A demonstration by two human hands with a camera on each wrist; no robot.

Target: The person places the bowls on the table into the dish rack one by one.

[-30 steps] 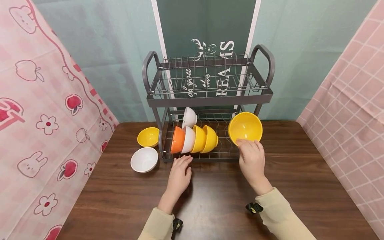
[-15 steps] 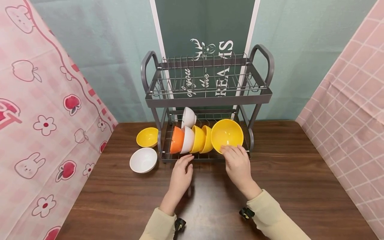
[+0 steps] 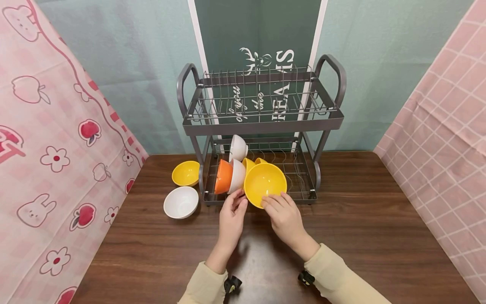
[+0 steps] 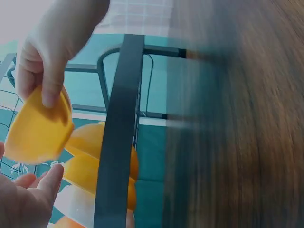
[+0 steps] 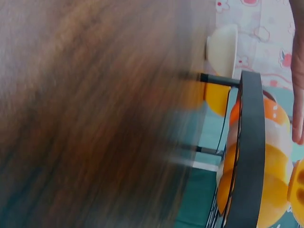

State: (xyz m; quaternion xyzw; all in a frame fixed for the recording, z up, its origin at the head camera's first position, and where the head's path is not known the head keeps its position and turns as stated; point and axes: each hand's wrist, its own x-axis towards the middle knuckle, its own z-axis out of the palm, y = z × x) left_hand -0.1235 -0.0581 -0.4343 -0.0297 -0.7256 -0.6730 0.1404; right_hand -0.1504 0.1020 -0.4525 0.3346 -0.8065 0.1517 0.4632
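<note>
My right hand (image 3: 285, 218) pinches the near rim of a yellow bowl (image 3: 265, 182), thumb on the outside in the left wrist view. The bowl is held tilted, its inside facing me, over the front of the lower rack tier. My left hand (image 3: 230, 220) is by the bowl's left side, fingers loosely extended, fingertips close to its rim. Behind the held bowl, an orange bowl (image 3: 223, 177), a white bowl (image 3: 237, 176) and two yellow bowls (image 4: 85, 173) stand on edge in a nested row. The held bowl partly hides the yellow ones in the head view.
The grey two-tier dish rack (image 3: 262, 127) stands at the back of the wooden table (image 3: 372, 228). Another white bowl (image 3: 238, 147) sits at the rear of its lower tier. Left of the rack are a yellow bowl (image 3: 186, 173) and a white bowl (image 3: 181, 202).
My right hand has carried the yellow bowl leftward from the rack's right side to in front of the nested row. My left hand has shifted slightly right, its fingers now near that bowl.
</note>
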